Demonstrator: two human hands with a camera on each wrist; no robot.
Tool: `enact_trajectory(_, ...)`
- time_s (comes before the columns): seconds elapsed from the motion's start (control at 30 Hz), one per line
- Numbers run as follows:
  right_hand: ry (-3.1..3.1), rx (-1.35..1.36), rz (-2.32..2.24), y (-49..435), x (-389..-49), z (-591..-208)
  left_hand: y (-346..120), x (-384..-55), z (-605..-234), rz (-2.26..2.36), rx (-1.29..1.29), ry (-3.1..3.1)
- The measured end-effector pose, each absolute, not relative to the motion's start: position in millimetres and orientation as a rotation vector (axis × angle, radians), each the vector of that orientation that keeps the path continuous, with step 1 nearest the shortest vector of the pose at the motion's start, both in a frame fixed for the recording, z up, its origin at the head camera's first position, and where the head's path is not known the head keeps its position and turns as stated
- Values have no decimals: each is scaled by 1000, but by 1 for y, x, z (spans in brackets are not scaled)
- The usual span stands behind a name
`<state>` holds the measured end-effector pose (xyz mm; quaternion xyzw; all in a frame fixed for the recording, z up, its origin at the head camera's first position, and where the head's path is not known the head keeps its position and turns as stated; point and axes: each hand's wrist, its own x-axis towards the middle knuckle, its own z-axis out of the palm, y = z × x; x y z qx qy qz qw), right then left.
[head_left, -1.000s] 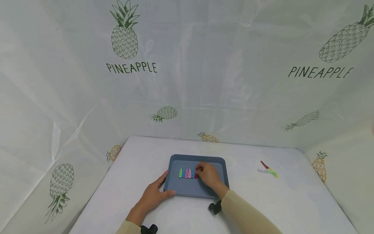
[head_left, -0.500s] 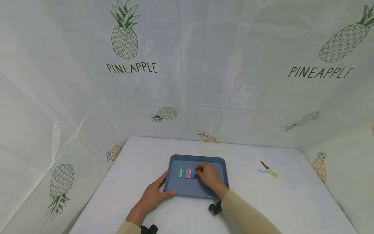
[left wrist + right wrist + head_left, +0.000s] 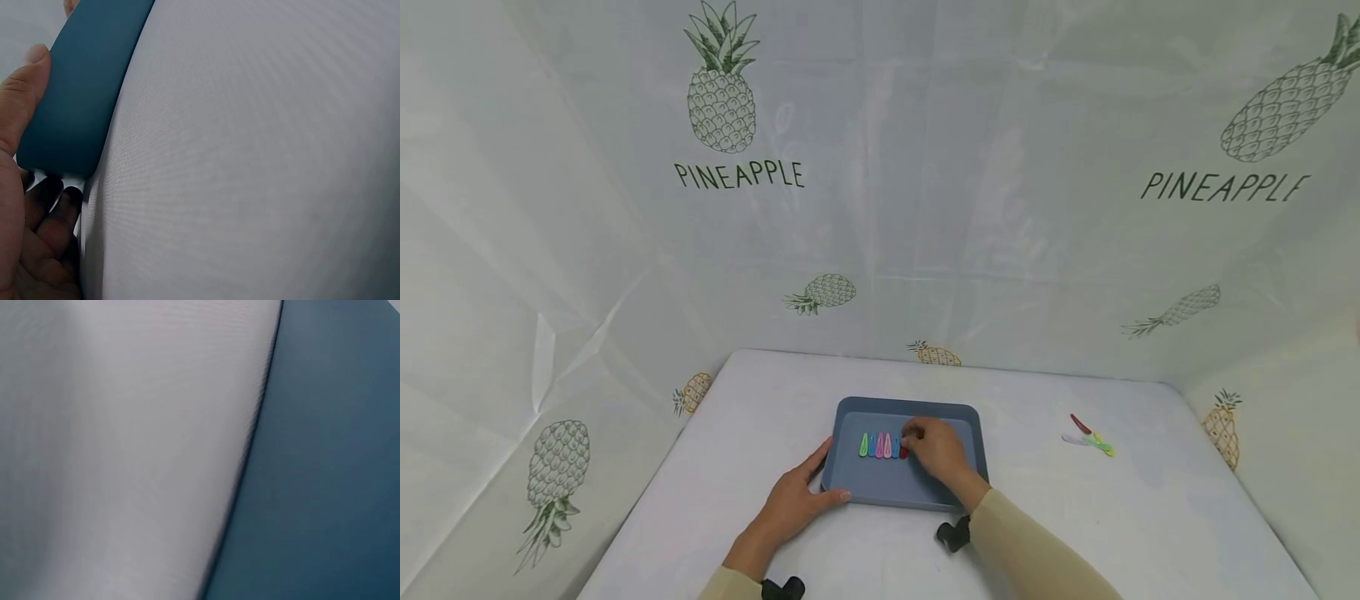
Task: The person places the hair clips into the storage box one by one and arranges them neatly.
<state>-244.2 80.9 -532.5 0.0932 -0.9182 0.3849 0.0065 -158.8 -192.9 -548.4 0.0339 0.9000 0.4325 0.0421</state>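
Note:
A blue-grey tray (image 3: 880,485) lies on the white table, holding a row of snap hair clips: green (image 3: 863,447), blue, pink (image 3: 887,447) and red. My right hand (image 3: 940,452) reaches over the tray and pinches the red hair clip (image 3: 903,453) at the row's right end; the fingertips partly cover it. At the tray's near left corner my left hand (image 3: 799,500) holds the rim, thumb at the front and fingers along the left side. The left wrist view shows the thumb (image 3: 28,87) against the tray wall. The right wrist view shows no hand.
More hair clips lie in a loose pile to the right on the table (image 3: 1150,500), with a dark red one (image 3: 1079,423) and a yellow-green one (image 3: 1102,443) among them. A pineapple-print sheet (image 3: 940,208) hangs behind and at the sides.

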Motion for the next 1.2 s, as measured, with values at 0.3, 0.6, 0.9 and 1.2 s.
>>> enact_trajectory(0.3, -2839, 320, 1231, 84, -244, -531, -193, -159, -549, 1342, 89, 2742)
enact_trajectory(0.6, -2783, 373, 1359, 95, -239, -506, -194, -160, -551, 1352, 89, 2744)
enact_trajectory(0.9, -2660, 335, 1321, 136, -238, -486, -193, -160, -548, 1371, 105, 2742)
enact_trajectory(1.2, -2666, 162, 1205, 213, -243, -495, -192, -160, -550, 1361, 74, 2733)
